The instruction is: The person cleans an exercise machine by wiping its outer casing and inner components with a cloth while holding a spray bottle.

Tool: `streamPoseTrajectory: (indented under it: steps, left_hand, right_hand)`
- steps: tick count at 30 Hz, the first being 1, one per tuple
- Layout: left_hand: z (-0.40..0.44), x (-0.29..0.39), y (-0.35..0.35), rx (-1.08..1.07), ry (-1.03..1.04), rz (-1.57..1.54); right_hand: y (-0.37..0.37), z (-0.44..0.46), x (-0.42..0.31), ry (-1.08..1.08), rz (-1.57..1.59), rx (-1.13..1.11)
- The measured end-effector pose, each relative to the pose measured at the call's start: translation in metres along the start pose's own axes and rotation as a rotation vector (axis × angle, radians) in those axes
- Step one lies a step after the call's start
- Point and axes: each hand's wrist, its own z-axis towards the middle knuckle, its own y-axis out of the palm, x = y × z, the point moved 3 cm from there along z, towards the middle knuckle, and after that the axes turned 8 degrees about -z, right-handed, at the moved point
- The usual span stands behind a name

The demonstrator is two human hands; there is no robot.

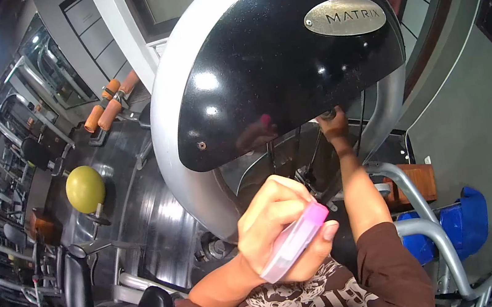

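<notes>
My left hand (pixel 280 226) is raised in front of my chest, fingers wrapped round a small flat translucent bottle (pixel 292 243) with a pink top. The bottle is tilted, its pink end pointing up and right toward the machine. My right hand (pixel 333 124) reaches forward to the lower edge of a glossy black machine cover (pixel 271 63). Its fingers are curled at a dark round part there; they are partly hidden, and I cannot make out what they grip. An oval metal MATRIX badge (pixel 344 16) is fixed to the cover. Cables and rods run down beneath it.
The machine's thick silver frame (pixel 168 101) curves round the cover. To the right are a bent grey tube (pixel 408 182), a blue item (pixel 469 220) and a wooden box (pixel 414 183). On the left are a yellow-green ball (pixel 85 189), orange foam rollers (pixel 105 113) and black padded seats (pixel 78 293).
</notes>
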Motion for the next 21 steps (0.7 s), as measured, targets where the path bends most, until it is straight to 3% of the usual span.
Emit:
streamPoseTrajectory:
  steps: [12,15,16,19,21]
  left_hand:
    - [-0.022,-0.011,-0.003,-0.036,-0.065,0.071]
    - [-0.027,-0.010,-0.006,-0.022,-0.059,0.060]
    - [-0.028,-0.009,-0.008,-0.018,-0.060,0.055]
    - [-0.037,-0.010,-0.013,-0.039,-0.064,0.046]
    - [-0.041,-0.008,-0.014,-0.052,-0.081,0.038]
  right_hand:
    - [-0.021,0.018,-0.033,0.079,0.001,0.040]
    - [-0.020,0.029,-0.033,-0.061,0.091,0.149]
    - [-0.016,0.031,-0.030,-0.044,-0.003,0.131]
    - [-0.011,0.021,-0.026,-0.010,0.182,0.146]
    - [-0.005,0.018,-0.021,0.114,0.082,0.104]
